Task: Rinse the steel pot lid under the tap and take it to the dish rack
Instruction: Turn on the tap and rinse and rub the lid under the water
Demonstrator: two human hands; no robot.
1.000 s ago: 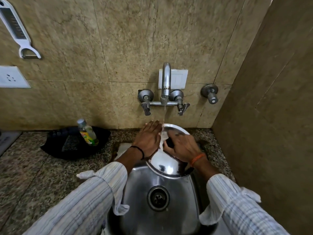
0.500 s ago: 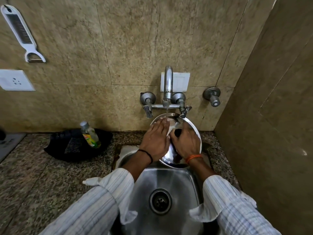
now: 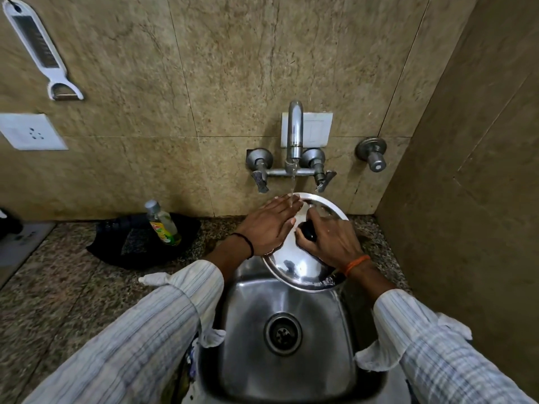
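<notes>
The round steel pot lid [image 3: 297,266] is tilted over the back of the sink, its top rim under the tap [image 3: 294,132]. A thin stream of water falls from the spout onto the fingers of my left hand [image 3: 269,225], which lies flat and open on the lid's left half. My right hand [image 3: 331,239] grips the lid's black knob [image 3: 308,231] from the right. No dish rack is in sight.
The steel sink [image 3: 250,322] with its drain [image 3: 282,333] lies below the lid. A dish-soap bottle [image 3: 163,223] stands in a black tray [image 3: 122,246] on the granite counter at the left. A side wall stands close on the right. A peeler [image 3: 40,51] hangs on the tiled wall.
Between the first two frames the lid was raised and tilted toward the tap. Since then my left hand has slid up the lid, so the stream hits its fingers.
</notes>
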